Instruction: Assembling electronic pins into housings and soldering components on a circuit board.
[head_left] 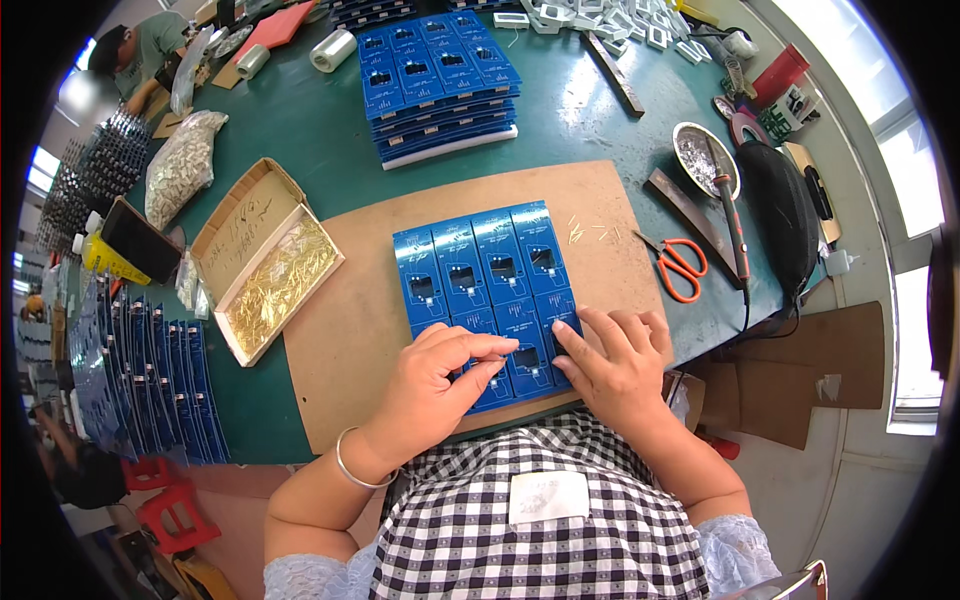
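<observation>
A blue circuit-board panel lies on a brown board on the tabletop, long axis toward 12 o'clock. The left hand is pinched together over its near row; the right hand is pressed flat, fingers spread, at 3 o'clock.

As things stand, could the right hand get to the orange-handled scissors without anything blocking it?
Probably yes. The right hand rests flat on the blue circuit board panel, and the scissors lie up and to its right with only bare cardboard mat between.

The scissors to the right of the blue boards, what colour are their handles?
Orange-red handles on the scissors, seen in the head view.
</observation>
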